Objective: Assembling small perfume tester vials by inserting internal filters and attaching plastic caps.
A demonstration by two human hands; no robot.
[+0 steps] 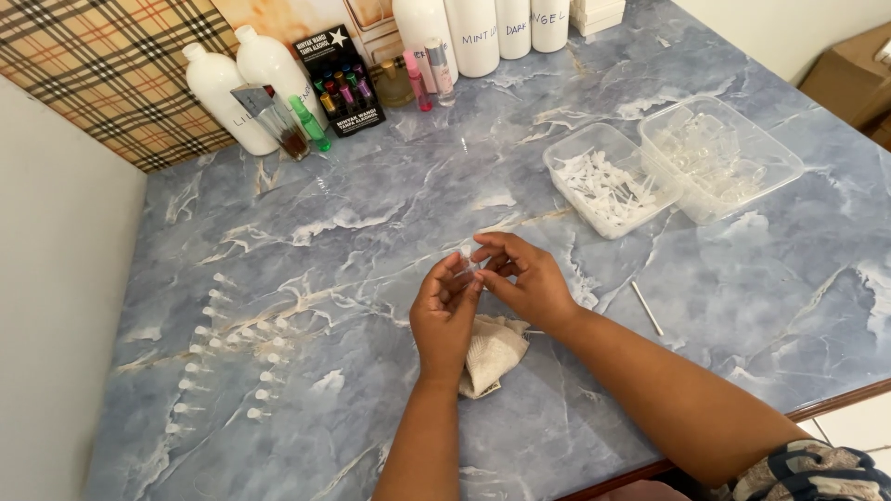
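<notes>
Both hands meet above the tabletop (371,204): the left hand (444,311) and right hand (524,278) pinch a tiny clear vial (470,261) between narrow fingers, steadying it over a folded cloth (492,353), probably to catch drips.

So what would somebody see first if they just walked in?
Probably the two hands, left hand and right hand, pinching a tiny clear vial together mid-table, over a crumpled cloth. Then the rows of little vials standing at the left, and the tall white bottles along the back edge.
</notes>
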